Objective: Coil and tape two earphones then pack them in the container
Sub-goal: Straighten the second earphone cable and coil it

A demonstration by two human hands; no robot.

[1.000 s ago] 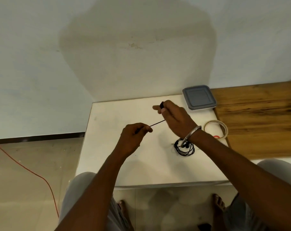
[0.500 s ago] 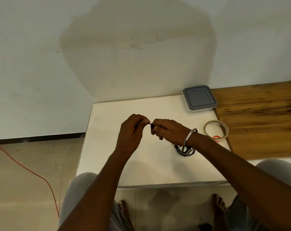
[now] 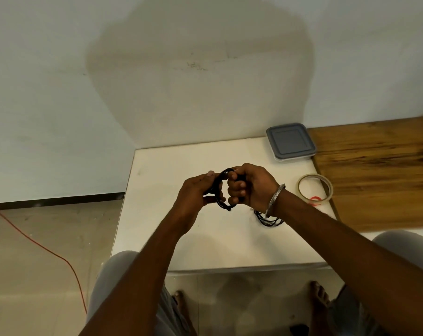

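Since 1 second ago, when a straight length of black cord stretched between 2 hands held apart, both hands have come together and the cord now forms loops. At the centre, above the white table (image 3: 157,238), the left hand (image 3: 196,194) and right hand (image 3: 250,186) face each other, fingers curled, both grasping 1 black earphone coil (image 3: 221,187); loops arch over the top between the thumbs and hang below the fingers. A metal bangle (image 3: 274,201) circles the right wrist. Just past that wrist, at 4 o'clock from the hands, a second earphone coil (image 3: 268,220) lies on the table, partly hidden by the arm. At 3 o'clock lies a tape roll (image 3: 315,189) near the table's right edge. At 1 o'clock, in the far right corner, sits the closed container (image 3: 290,141) with its grey lid. A wooden surface (image 3: 380,173) adjoins the table's right side.
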